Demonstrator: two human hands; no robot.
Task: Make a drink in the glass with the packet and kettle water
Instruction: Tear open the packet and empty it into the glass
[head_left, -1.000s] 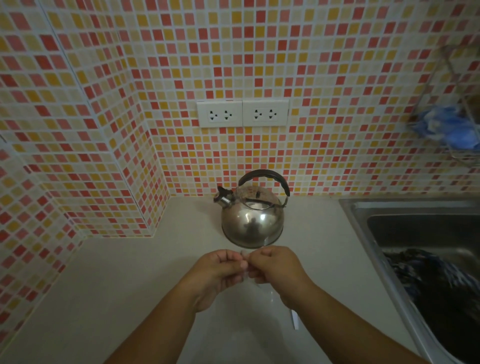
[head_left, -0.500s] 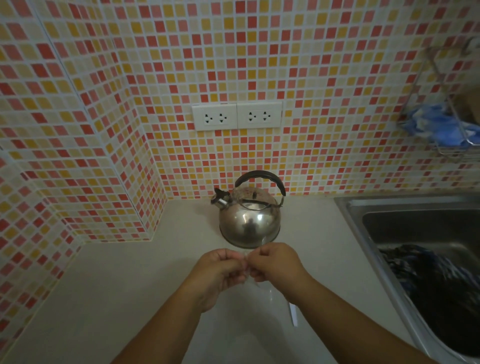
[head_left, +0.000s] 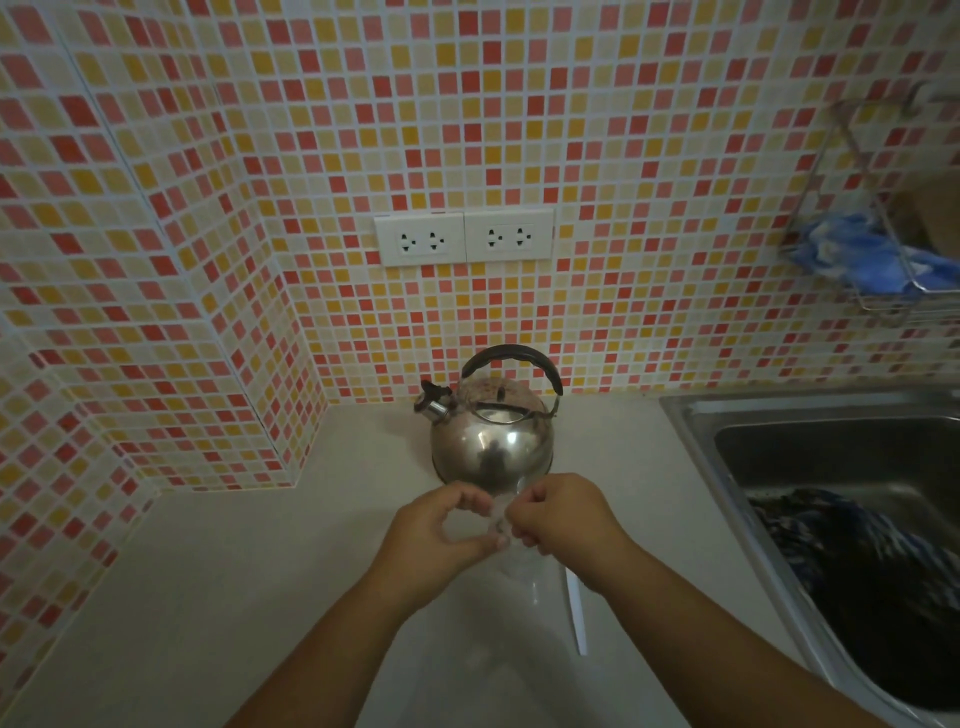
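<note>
A small pale packet (head_left: 500, 514) is pinched between my left hand (head_left: 441, 535) and my right hand (head_left: 563, 517), held above the counter in front of me. Most of the packet is hidden by my fingers. A clear glass (head_left: 524, 577) stands on the counter just below my hands; it is hard to make out. The steel kettle (head_left: 491, 436) with a black handle sits right behind my hands, its spout pointing left.
A white strip-like item (head_left: 575, 613) lies on the pale counter (head_left: 208, 597) under my right forearm. The steel sink (head_left: 831, 457) at right holds dark cloth. A wire rack (head_left: 883, 249) with blue cloth hangs on the tiled wall. Two sockets (head_left: 465, 238) are above the kettle.
My fingers have drawn slightly apart at the packet, which now shows between them. My view has tilted up a little; the kettle has not moved.
</note>
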